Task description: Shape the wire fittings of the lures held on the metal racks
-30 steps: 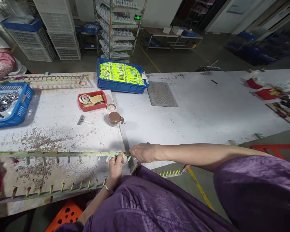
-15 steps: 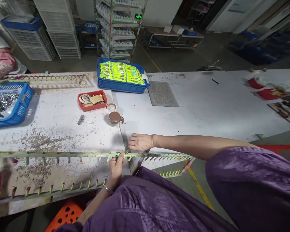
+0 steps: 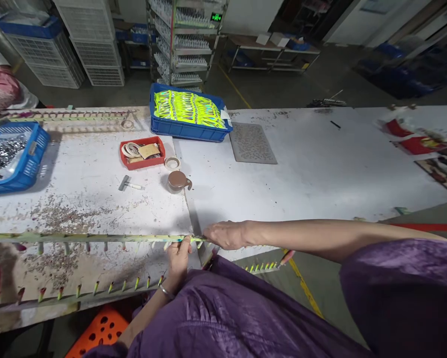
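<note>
A long paint-stained rack bar (image 3: 85,238) with short pegs runs along the near edge of the white table (image 3: 305,174). My left hand (image 3: 178,253) grips this bar from below, fingers curled round it. My right hand (image 3: 226,234) rests on the bar just to the right, fingers closed together on its top; what they pinch is hidden. A second row of coloured-tipped pegs (image 3: 96,287) lies lower, nearer my lap.
A brown mug (image 3: 177,181), a tape roll (image 3: 171,163), a small scraper (image 3: 128,185) and a red tray (image 3: 141,153) sit mid-table. Blue crates hold yellow-green items (image 3: 188,112) and metal parts (image 3: 7,156). Another person (image 3: 1,92) is at the far left.
My right hand had lifted off the bar onto the table half a second ago; now it is back down on the bar beside my left hand.
</note>
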